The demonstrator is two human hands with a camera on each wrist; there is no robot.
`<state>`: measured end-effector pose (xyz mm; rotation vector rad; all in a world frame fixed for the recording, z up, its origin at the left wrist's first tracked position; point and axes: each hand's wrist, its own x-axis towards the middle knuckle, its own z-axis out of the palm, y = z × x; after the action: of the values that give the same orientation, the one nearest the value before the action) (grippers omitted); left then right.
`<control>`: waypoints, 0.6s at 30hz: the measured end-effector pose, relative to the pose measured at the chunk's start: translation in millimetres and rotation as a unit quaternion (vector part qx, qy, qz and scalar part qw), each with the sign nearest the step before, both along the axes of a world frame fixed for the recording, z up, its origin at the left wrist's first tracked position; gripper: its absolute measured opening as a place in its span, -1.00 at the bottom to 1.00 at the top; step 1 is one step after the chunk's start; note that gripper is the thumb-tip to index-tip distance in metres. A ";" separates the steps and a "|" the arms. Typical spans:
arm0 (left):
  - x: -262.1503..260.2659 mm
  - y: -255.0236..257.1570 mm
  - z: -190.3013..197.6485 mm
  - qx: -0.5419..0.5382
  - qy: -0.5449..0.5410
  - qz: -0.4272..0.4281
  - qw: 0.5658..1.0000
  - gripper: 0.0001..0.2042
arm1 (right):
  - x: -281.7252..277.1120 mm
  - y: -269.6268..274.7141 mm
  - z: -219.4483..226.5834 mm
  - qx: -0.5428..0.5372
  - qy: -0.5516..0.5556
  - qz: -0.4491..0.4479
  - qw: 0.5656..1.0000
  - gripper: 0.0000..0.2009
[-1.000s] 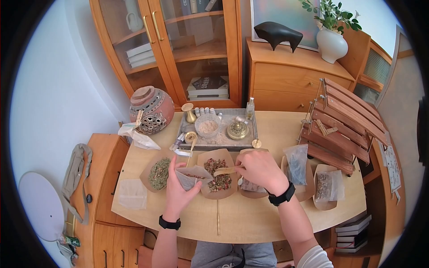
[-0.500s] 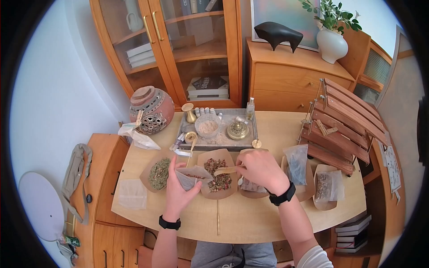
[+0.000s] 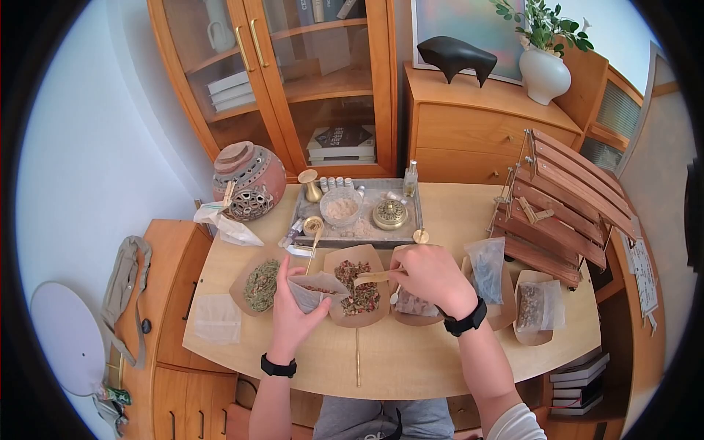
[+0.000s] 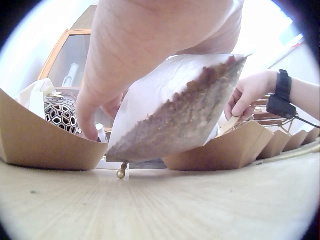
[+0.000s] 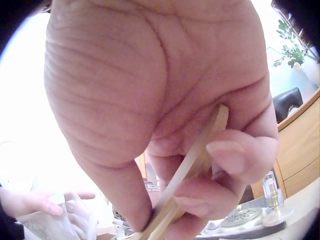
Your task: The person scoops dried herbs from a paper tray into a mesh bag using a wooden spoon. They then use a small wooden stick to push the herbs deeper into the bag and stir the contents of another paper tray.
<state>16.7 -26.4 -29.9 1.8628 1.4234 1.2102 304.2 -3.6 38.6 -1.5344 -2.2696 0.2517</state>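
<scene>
My left hand (image 3: 292, 314) holds a translucent sachet (image 3: 315, 295) with its mouth spread, between thumb and fingers. In the left wrist view, dried reddish-brown plant bits fill the lower part of the sachet (image 4: 175, 117). My right hand (image 3: 434, 280) grips a slim wooden scoop (image 3: 372, 278); its curled fingers wrap the handle (image 5: 192, 162) in the right wrist view. The scoop's end lies over a brown paper tray (image 3: 364, 320) of mixed red and green dried herbs (image 3: 359, 299), right beside the sachet.
Left of the sachet stands a paper tray of green herbs (image 3: 262, 286), with flat unfilled sachets (image 3: 218, 319) nearby. More trays with bagged contents (image 3: 486, 275) line the right. Behind are a grey tray (image 3: 330, 239) with a brass censer (image 3: 390, 213), a clay pot (image 3: 249, 183) and a wooden rack (image 3: 557, 205).
My right hand and the scoop have shifted slightly to the right over the herb tray. The left hand and sachet have stayed in place.
</scene>
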 end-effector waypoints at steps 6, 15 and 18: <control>-0.7 0.2 -0.7 0.001 0.000 -0.002 1.000 0.06 | -0.6 0.0 0.0 0.001 -0.004 -0.001 1.000 -0.83; 0.0 -1.1 1.3 -0.007 -0.006 -0.002 1.000 0.06 | -0.1 0.2 -1.7 0.005 -0.004 -0.006 1.000 -0.84; 0.4 -1.3 1.5 -0.011 -0.011 -0.003 1.000 0.06 | -0.3 0.2 -1.6 0.005 -0.007 -0.006 1.000 -0.85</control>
<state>17.0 -27.7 -28.4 1.8329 1.4125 1.2042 303.8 -3.4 37.0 -1.5488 -2.2700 0.2272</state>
